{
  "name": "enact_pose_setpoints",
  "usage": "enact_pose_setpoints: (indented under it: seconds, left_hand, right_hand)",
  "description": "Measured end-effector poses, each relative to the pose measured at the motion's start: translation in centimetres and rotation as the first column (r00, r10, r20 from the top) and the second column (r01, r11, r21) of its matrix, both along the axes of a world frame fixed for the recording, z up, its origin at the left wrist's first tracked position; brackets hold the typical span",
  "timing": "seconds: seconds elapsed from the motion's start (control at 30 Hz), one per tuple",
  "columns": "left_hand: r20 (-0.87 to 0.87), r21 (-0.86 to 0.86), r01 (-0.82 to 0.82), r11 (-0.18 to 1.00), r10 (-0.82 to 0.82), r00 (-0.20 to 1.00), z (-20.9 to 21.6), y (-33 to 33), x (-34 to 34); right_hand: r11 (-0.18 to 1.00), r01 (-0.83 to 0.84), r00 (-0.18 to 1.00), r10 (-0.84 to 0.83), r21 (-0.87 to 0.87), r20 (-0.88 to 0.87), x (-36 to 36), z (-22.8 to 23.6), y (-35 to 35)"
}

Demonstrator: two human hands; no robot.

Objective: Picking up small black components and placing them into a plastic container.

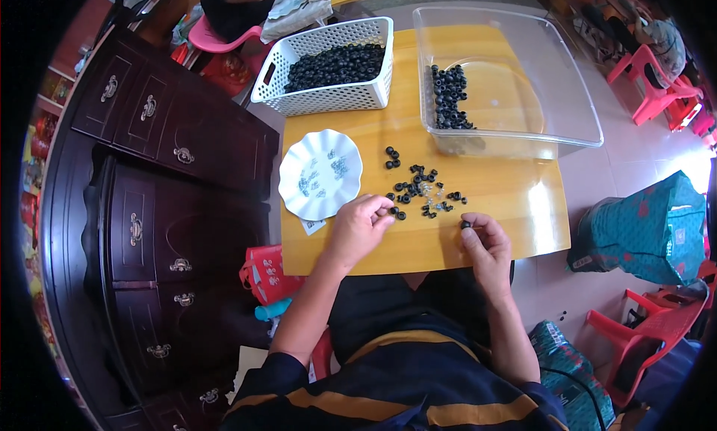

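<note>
Small black ring-like parts lie loosely on the yellow wooden table, with tiny clear pieces among them. My left hand is closed at the near left of this scatter, thumb and forefinger pinching a small black part at the tabletop. Another black part lies right beside those fingertips. At the table's front edge, my right hand grips one black part between thumb and forefinger. A white scalloped plate left of the scatter bears small clear pieces.
A white perforated basket full of black parts stands at the back left. Behind the scatter on the right is a clear plastic bin with black parts along its left side. A dark cabinet borders the left; a teal bag stands right.
</note>
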State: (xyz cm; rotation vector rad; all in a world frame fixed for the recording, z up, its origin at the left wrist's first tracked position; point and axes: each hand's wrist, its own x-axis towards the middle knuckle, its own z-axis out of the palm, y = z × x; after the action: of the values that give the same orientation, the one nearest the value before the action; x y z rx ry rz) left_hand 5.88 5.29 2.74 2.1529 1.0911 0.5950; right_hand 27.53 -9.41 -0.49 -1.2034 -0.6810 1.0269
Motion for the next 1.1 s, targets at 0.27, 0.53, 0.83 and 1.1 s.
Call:
enact_pose_setpoints:
  seconds: [0.27, 0.53, 0.83, 1.1]
  left_hand:
    - [-0.001, -0.004, -0.020, 1.000, 0.020, 1.000, -0.1, 0.0, 0.0]
    - [0.000, 0.043, -0.017, 0.999, 0.017, 1.000, 0.3, -0.4, 0.0]
    - [-0.031, 0.350, 0.190, 0.917, -0.191, 0.981, 1.6, -1.0, 5.5]
    - [-0.170, 0.330, 0.212, 0.920, -0.163, 0.972, 1.2, -1.2, 7.9]
  right_hand:
    - [1.000, 0.025, 0.998, -0.026, -0.009, -0.063, 0.0, 0.4, 0.3]
    - [1.000, 0.027, 0.996, -0.027, -0.003, -0.086, 0.2, 0.1, 0.1]
    - [0.996, 0.070, 0.987, -0.061, 0.058, -0.151, 0.7, -0.4, -0.1]
    - [0.991, 0.069, 0.988, -0.052, 0.113, -0.143, 0.4, -0.8, -0.2]
